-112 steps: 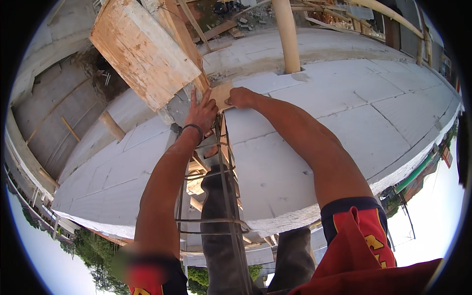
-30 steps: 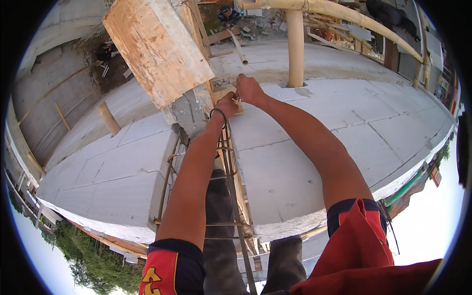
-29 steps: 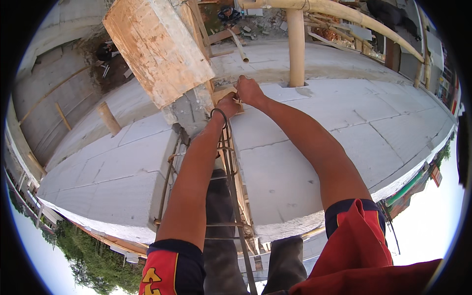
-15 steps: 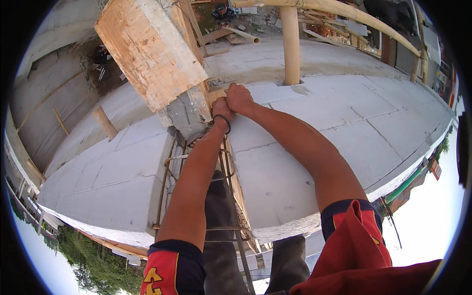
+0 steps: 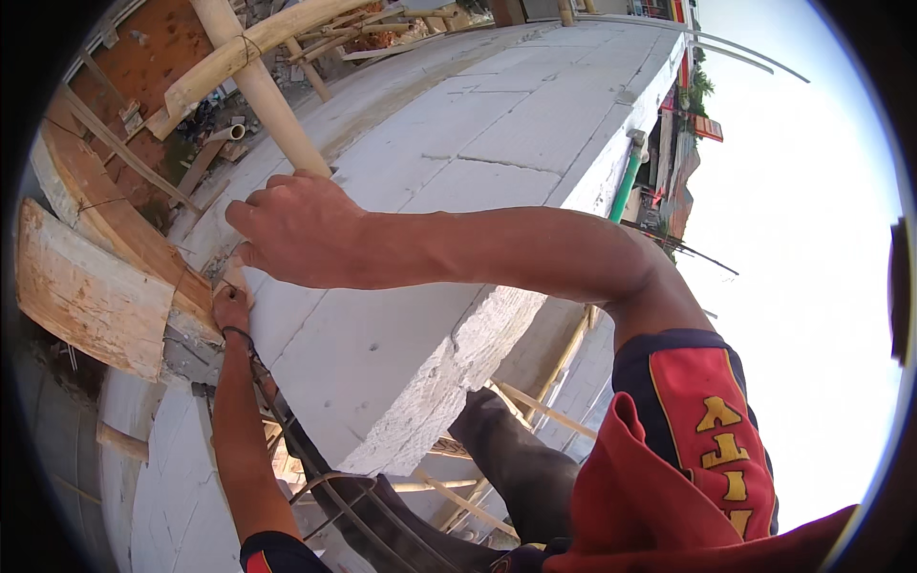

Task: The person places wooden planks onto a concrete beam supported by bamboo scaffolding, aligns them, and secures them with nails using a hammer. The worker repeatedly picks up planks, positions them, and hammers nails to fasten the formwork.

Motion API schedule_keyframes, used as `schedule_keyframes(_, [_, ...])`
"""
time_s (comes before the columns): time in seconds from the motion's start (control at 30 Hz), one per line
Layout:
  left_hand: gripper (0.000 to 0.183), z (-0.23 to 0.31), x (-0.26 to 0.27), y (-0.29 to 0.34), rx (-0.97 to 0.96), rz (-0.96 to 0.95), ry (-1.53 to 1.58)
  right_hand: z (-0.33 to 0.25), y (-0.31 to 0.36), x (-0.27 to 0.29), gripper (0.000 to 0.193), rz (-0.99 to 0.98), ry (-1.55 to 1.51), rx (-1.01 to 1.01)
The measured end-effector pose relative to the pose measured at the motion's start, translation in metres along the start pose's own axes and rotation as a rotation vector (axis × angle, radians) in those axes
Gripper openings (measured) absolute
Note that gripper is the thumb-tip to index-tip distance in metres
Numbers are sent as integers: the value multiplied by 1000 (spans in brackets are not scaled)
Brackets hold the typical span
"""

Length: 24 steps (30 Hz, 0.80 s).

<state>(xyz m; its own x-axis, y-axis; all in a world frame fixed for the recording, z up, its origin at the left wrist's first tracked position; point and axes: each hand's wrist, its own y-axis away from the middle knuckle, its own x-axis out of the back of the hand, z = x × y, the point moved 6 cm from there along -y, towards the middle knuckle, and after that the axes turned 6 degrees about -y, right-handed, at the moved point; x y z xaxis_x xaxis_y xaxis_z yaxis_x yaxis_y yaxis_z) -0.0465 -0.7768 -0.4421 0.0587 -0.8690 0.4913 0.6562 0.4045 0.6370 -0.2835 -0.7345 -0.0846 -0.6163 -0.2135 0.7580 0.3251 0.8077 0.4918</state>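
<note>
My left hand (image 5: 231, 307), a dark band at its wrist, is closed low beside the timber formwork (image 5: 143, 229) of a column. A short pale wooden piece (image 5: 232, 275) shows just beyond its knuckles, and a small dark tip sticks up by the fingers. What the fingers grip is mostly hidden. My right hand (image 5: 301, 229) is higher and nearer, over the white block wall (image 5: 382, 325), its fingers curled in and thumb pointing toward the wooden piece. Anything inside it is too hidden to make out.
A rough plywood panel (image 5: 86, 291) covers the column's side. Bent steel bars (image 5: 353, 497) run below my left arm. Beyond my right hand stands a bamboo post (image 5: 272, 105), tied to a bamboo rail (image 5: 277, 33). The wall's broken edge (image 5: 430, 382) drops away to the right.
My view has swung to the right, so the column now lies at the left. My right hand has come away from my left, up and back, its elbow bent outward. My left hand stays by the column.
</note>
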Motion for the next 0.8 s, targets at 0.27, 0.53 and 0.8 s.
schedule_keyframes(0.27, [23,14,14,2,-20,-17,-85,206,379,184,37,795,168,-1341])
schedule_keyframes(0.53, [18,18,21,7,100,-28,-144,425,532,78,67,644,-89,-1682])
schedule_keyframes(0.8, [19,24,27,15,29,-25,-35,291,477,153,45,981,-448,-1449])
